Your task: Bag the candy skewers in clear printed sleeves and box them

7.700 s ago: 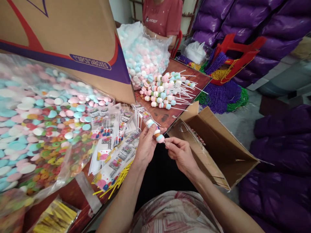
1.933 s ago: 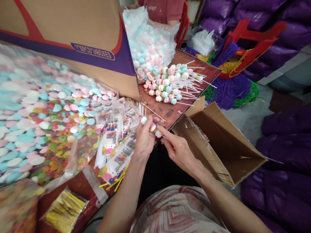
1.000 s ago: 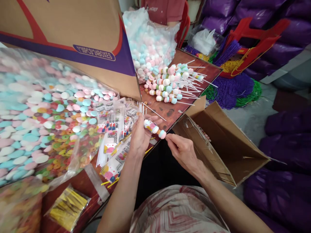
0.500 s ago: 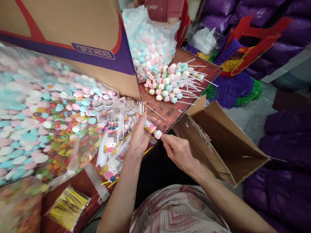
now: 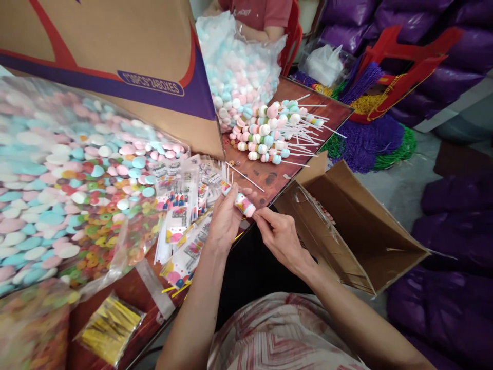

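- Your left hand (image 5: 224, 218) is clamped around a candy skewer (image 5: 250, 211) in a printed sleeve (image 5: 243, 204), just right of the pile of printed pouches (image 5: 181, 205).
- Your right hand (image 5: 279, 234) has thumb and forefinger pinched together at the skewer's pink end—the stick there is hidden from you.
- The skewer lies tilted between your hands, its pink end pointing away from the pouch pile.
- On the counter (image 5: 265, 177), a loose white stick (image 5: 246, 177) lies near the pouch pile, just beyond its right side.
- Farther beyond the pouch pile you have a heap of finished skewers (image 5: 265, 136), sticks mostly pointing away from it.
- Left of the pouch pile spread marshmallows (image 5: 46, 216) and, closer to it, gummy rings (image 5: 100, 226).
- Behind the pouch pile stands a tall carton (image 5: 115, 46).
- Nearer you than the pouch pile—and to its left—sits a clear pack of yellow strips (image 5: 111, 329).
- Well right of the pouch pile, an open cardboard box (image 5: 358, 221) stands tilted.
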Demonstrator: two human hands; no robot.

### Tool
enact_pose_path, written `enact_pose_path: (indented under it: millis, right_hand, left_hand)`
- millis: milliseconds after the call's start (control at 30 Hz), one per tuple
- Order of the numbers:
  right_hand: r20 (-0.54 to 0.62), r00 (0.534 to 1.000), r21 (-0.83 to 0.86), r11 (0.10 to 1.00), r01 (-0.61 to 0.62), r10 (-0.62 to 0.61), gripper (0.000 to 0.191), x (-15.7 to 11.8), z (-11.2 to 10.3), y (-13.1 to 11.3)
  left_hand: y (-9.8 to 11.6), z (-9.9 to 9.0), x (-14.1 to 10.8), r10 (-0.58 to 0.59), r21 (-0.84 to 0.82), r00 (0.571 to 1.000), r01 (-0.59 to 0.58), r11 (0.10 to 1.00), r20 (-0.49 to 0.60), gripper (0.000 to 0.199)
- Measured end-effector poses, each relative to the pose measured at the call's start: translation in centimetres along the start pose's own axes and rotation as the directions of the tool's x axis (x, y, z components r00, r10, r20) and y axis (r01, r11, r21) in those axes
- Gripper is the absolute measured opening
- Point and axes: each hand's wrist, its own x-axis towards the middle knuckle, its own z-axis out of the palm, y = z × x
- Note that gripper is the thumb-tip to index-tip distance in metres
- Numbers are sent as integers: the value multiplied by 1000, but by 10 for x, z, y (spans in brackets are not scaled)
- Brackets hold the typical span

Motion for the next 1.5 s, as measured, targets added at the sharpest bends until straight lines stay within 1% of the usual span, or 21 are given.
enact_pose_path:
  millis: [67,167,233,300,400,500,533,600,667,767,867,967,1033,1133,1267,1333,1367,1433,1500]
  right_hand:
    - [9,1000,-46,999,8,-8,31,2,2,1]
    - [-55,998,-138,990,10,-17,32,9,10,2]
    - [-111,994,-193,981,-10,-12,30,13,17,4]
    - [-151,988,-221,974,-48,15,29,14,20,5]
    - [-134,990,-223,973,-66,36,34,8,19,7]
    - [-56,998,-219,976,14,-27,32,-2,16,9]
    - [-50,997,-234,971,43,-57,31,-4,16,10]
    - [-83,991,-292,953,79,-108,29,-6,18,10]
    - [-142,979,-370,925,84,-145,29,-4,21,10]
    - [-184,966,-437,896,84,-181,29,1,22,10]
    - [-193,956,-409,904,126,-221,26,4,19,11]
    - [-208,951,-337,929,151,-230,23,5,17,15]
    - [-229,950,-315,939,136,-215,22,5,17,16]
    - [-243,953,-350,933,86,-179,25,8,22,15]
    - [-261,958,-408,913,2,-119,32,15,28,12]
    - [-263,964,-332,942,-45,-46,34,18,28,10]
    - [-257,966,-250,965,-79,13,33,20,27,10]
    - [-234,961,-28,987,-161,150,33,23,23,10]
    - [-201,944,187,956,-225,262,36,25,18,11]
  left_hand:
    - [-4,1,1,-6,7,999,6,1000,38,27]
    - [-12,2,2,-34,34,996,32,999,82,27]
    - [-14,1,2,-48,60,996,44,997,68,27]
    - [-11,-1,3,-57,67,997,53,996,57,28]
    - [-3,-3,4,-34,24,999,33,999,33,30]
    - [1,-2,3,-12,-5,1000,12,1000,-15,31]
    - [1,-1,2,-20,1,1000,20,1000,-13,31]
    - [-3,1,0,-54,19,998,53,998,26,31]
    - [-8,2,-1,-76,25,994,74,997,75,31]
    - [-13,2,-2,-77,18,991,76,997,112,31]
    - [-13,2,-2,-71,-10,992,73,997,103,26]
    - [-14,2,-1,-72,-47,996,74,996,50,22]
    - [-17,2,-1,-83,-52,996,84,995,22,22]
    - [-22,1,1,-81,-42,996,82,996,22,21]
    - [-24,1,3,-27,-10,1000,27,1000,13,20]
    - [-24,2,1,0,-6,1000,0,1000,22,20]
    - [-24,3,0,6,-7,999,-6,1000,37,22]
    - [-25,3,-4,19,13,998,-19,1000,62,28]
    - [-30,1,-8,73,82,996,-76,994,44,31]
